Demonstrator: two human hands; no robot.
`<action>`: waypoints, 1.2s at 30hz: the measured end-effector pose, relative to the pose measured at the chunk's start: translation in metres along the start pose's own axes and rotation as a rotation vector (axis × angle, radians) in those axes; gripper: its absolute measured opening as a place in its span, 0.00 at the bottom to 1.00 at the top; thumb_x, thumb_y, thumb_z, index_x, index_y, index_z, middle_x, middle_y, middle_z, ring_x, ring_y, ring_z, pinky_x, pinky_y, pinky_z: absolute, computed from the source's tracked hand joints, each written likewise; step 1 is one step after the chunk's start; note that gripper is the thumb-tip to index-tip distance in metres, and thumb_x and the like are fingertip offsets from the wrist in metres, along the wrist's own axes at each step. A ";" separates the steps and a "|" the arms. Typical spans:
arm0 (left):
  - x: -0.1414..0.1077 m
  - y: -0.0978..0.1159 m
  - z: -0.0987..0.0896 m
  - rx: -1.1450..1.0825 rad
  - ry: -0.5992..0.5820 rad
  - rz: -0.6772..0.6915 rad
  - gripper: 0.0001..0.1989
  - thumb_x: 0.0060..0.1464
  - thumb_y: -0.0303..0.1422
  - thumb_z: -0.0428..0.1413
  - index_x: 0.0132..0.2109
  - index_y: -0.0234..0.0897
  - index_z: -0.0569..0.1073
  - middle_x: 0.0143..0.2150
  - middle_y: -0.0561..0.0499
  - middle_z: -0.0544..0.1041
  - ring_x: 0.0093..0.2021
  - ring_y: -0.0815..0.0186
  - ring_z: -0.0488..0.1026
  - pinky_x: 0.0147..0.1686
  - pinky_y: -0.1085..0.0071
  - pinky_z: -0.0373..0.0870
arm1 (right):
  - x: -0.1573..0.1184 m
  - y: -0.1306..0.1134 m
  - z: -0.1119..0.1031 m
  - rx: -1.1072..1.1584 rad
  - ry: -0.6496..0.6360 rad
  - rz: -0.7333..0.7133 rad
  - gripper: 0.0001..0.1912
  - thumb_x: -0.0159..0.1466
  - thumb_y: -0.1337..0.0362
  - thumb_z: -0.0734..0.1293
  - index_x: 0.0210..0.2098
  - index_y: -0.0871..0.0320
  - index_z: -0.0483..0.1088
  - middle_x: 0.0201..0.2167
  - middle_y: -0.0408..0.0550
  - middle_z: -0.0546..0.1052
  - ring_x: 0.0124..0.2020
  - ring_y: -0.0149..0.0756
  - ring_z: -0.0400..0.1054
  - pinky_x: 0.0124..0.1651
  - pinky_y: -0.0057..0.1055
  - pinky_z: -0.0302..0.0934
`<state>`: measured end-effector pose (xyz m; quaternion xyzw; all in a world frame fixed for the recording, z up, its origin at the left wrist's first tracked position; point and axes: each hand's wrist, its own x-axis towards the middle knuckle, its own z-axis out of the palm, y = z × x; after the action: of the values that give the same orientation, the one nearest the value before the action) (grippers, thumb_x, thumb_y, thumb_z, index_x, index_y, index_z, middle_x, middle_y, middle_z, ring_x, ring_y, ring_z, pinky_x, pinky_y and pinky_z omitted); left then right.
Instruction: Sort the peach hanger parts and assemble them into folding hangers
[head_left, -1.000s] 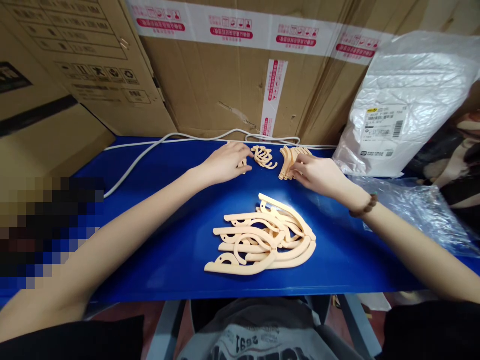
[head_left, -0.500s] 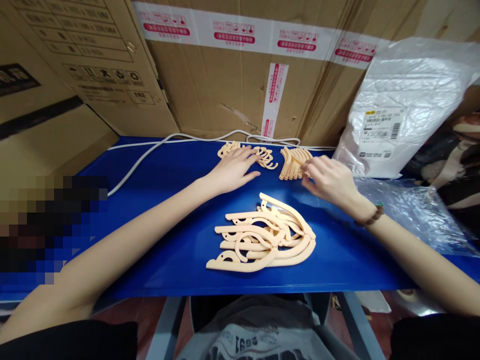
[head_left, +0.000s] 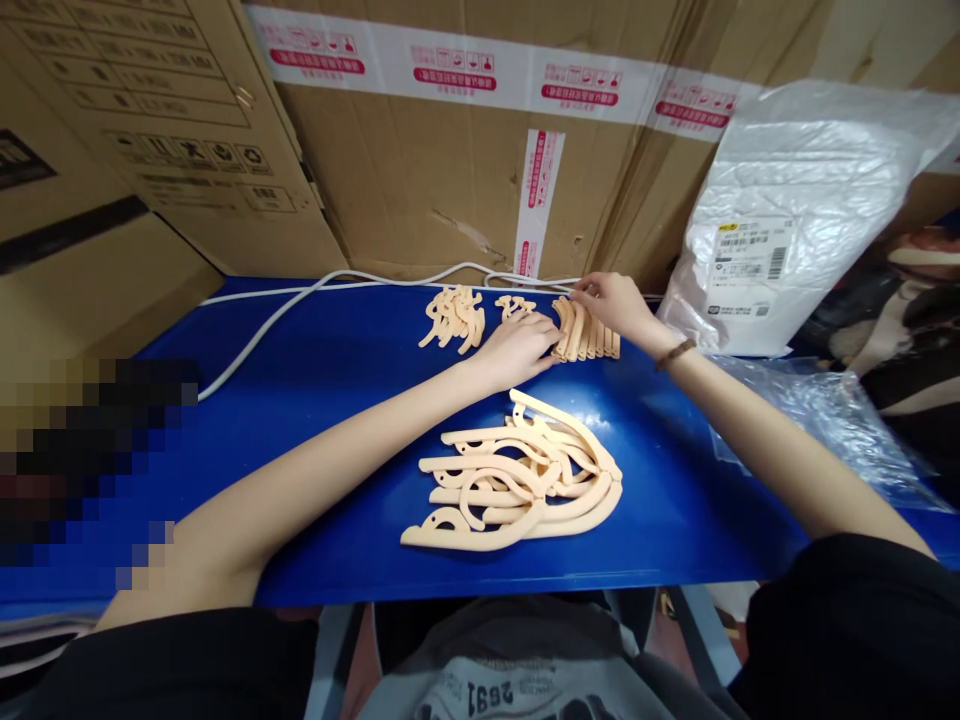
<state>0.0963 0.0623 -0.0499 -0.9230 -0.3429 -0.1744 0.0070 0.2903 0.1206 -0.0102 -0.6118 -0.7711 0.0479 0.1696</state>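
A row of curved, cream-coloured hanger arms [head_left: 589, 338] lies near the back of the blue desk [head_left: 675, 530], the pieces set side by side and roughly parallel. The left hand [head_left: 521, 350] is at the row's left edge, palm down, its fingers extended and loosely spread with the thumb apart from them; whether the fingertips press on the end piece is too small to tell. The right hand [head_left: 611, 300] reaches over the far end of the same row with bent fingers; whether it pinches a piece cannot be told. A brown bracelet [head_left: 675, 354] circles the right wrist.

Just beyond the left hand sit a few small cream pieces [head_left: 510, 304], partly hidden by it. Left of these is a jumbled pile of curved hook pieces [head_left: 454, 318], apart from the row. Nearer the person, a stack of folded hangers [head_left: 540, 485] overlaps in a fan, its jointed ends pointing right.

A white cable [head_left: 341, 273] runs along the back of the desk and curves down on the left. Behind it stands a cardboard box [head_left: 420, 170] with red-and-white printed tape. On the right, a white mailing bag [head_left: 806, 180] bearing a label [head_left: 748, 268] stands behind a crumpled clear plastic bag [head_left: 832, 410].
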 end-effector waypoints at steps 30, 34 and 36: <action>0.005 -0.004 -0.004 -0.102 -0.007 -0.039 0.16 0.59 0.39 0.58 0.51 0.36 0.74 0.52 0.44 0.77 0.55 0.54 0.70 0.57 0.59 0.59 | -0.061 0.040 -0.009 -0.223 -0.102 0.056 0.22 0.66 0.56 0.61 0.55 0.63 0.66 0.36 0.55 0.79 0.36 0.47 0.73 0.35 0.34 0.60; 0.006 -0.007 -0.004 -0.067 -0.004 -0.056 0.16 0.57 0.41 0.60 0.48 0.35 0.74 0.48 0.44 0.78 0.53 0.53 0.70 0.53 0.60 0.60 | -0.061 0.046 0.002 -0.120 -0.145 0.008 0.20 0.67 0.58 0.61 0.55 0.62 0.63 0.34 0.50 0.80 0.33 0.41 0.73 0.35 0.31 0.60; 0.006 -0.010 -0.003 -0.052 -0.003 -0.057 0.14 0.57 0.40 0.60 0.46 0.35 0.74 0.47 0.45 0.78 0.52 0.54 0.70 0.53 0.61 0.59 | -0.061 0.045 0.005 -0.093 -0.144 -0.002 0.20 0.66 0.58 0.61 0.54 0.61 0.62 0.33 0.49 0.80 0.32 0.41 0.73 0.34 0.31 0.60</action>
<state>0.0928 0.0733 -0.0458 -0.9130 -0.3644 -0.1819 -0.0225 0.3424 0.0738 -0.0403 -0.6134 -0.7832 0.0556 0.0851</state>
